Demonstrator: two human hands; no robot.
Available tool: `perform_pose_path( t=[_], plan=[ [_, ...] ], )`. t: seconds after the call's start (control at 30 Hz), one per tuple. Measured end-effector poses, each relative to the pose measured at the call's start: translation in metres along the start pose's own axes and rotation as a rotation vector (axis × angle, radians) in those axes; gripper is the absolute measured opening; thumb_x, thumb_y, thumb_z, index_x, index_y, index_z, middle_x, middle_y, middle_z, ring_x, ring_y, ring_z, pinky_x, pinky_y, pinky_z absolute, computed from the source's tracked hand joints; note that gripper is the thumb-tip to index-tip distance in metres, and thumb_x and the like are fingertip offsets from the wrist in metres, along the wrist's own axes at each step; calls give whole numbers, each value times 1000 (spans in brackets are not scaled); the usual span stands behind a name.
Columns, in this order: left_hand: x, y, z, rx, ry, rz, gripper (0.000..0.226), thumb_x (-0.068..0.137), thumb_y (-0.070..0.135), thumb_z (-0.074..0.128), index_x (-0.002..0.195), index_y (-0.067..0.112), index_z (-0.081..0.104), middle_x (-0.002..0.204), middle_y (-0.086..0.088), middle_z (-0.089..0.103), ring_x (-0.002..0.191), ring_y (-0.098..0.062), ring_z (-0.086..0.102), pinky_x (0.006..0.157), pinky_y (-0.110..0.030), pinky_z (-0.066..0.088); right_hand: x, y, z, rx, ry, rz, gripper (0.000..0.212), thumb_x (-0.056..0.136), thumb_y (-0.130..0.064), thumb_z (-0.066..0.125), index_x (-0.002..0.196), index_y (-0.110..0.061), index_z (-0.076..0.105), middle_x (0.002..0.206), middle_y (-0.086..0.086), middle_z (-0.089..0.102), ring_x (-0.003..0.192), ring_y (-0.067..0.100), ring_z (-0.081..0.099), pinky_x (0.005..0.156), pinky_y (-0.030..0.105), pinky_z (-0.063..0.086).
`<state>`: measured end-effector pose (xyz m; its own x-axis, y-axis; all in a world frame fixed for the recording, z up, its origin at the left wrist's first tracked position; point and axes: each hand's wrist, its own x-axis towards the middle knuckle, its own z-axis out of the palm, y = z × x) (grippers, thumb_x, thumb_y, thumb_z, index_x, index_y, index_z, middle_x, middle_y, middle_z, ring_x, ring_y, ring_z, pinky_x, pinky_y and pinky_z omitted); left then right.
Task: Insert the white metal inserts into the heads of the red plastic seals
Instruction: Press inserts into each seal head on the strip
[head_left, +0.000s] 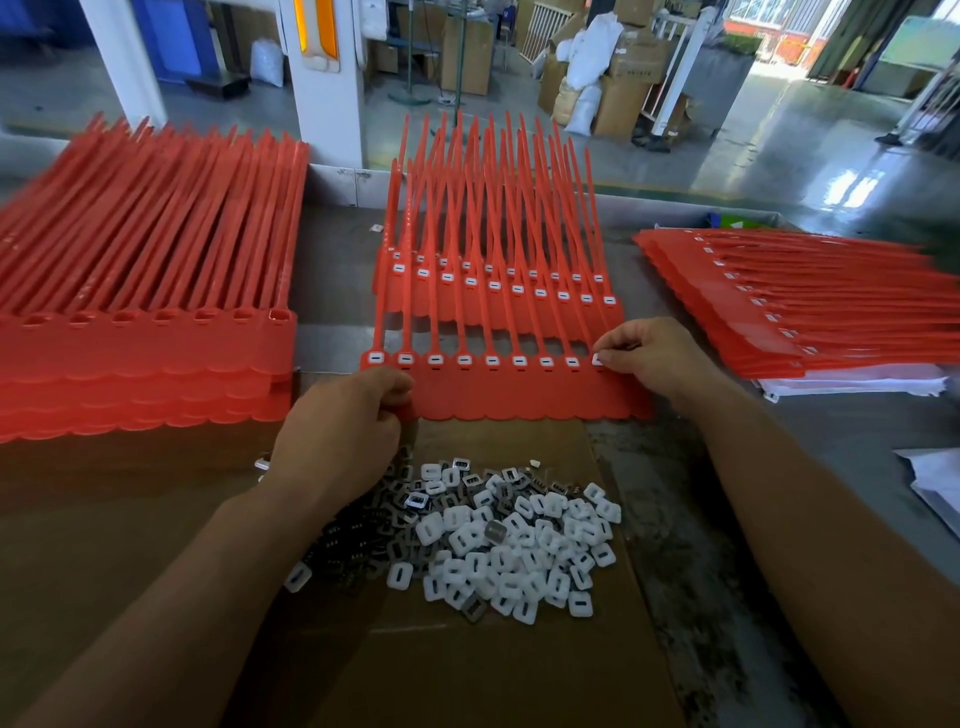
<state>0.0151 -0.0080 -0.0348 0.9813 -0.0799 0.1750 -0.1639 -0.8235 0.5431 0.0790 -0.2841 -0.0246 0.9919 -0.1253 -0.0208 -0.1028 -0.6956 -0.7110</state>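
Bench (675, 467), seal row (519, 395): insert (597, 359) in right grip (649, 353).

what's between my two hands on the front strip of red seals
In the head view, the front strip of red seals runs from the left hand to the right hand, its row of heads already holding white inserts.

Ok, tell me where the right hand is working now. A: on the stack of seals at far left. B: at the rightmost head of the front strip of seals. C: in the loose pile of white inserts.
B: the right hand pinches a white insert at the rightmost head of the front strip, whose left end the left hand grips.
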Motion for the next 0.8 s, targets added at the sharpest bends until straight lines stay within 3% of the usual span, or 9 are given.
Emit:
perform_pose_path(
  t=[0.1, 0.23, 0.33, 0.47, 0.67, 0.8],
  plan=[
    [0, 0, 0, -9, 1, -6, 43, 82, 0, 48, 119, 20, 60, 114, 6, 65, 106, -13, 57, 89, -23, 38, 1, 0, -2, -15, -21, 7, 12, 83, -6, 65, 80, -18, 67, 72, -9, 59, 69, 2, 51, 63, 16, 38],
    [0, 0, 0, -6, -4, -7, 43, 83, 1, 48, 120, 21, 59, 115, 6, 65, 106, -12, 57, 89, -22, 38, 2, -1, -3, -62, -54, 4, 21, 83, -8, 65, 70, -25, 62, 75, -9, 59, 72, 4, 52, 64, 20, 39],
    [0, 1, -1, -8, -10, -10, 43, 84, 1, 48, 121, 20, 58, 115, 5, 65, 105, -13, 57, 88, -22, 39, 3, -1, -1, -98, -30, -15, 25, 82, -8, 66, 68, -27, 60, 78, -6, 59, 78, 9, 53, 67, 24, 39],
    [-1, 1, -1, -8, -10, -3, 43, 84, 0, 47, 120, 20, 59, 115, 5, 65, 105, -12, 57, 88, -22, 38, 2, -2, 1, -73, 14, -13, 25, 78, -5, 70, 69, -26, 59, 75, -6, 59, 77, 10, 54, 63, 20, 40],
    [-1, 1, -1, -8, -6, -6, 42, 83, 0, 48, 118, 19, 60, 112, 6, 66, 104, -12, 57, 86, -21, 38, 11, -10, 1, -6, 49, 132, 31, 66, 3, 76, 73, -21, 57, 89, 6, 67, 90, 21, 64, 89, 36, 49],
    [-2, 1, -2, -23, -4, -14, 42, 82, -1, 48, 116, 20, 61, 111, 6, 66, 102, -14, 58, 88, -26, 43, 14, -12, 2, -4, 43, 163, 31, 64, 4, 76, 69, -20, 57, 93, 10, 68, 92, 24, 64, 88, 36, 50]
  ],
)
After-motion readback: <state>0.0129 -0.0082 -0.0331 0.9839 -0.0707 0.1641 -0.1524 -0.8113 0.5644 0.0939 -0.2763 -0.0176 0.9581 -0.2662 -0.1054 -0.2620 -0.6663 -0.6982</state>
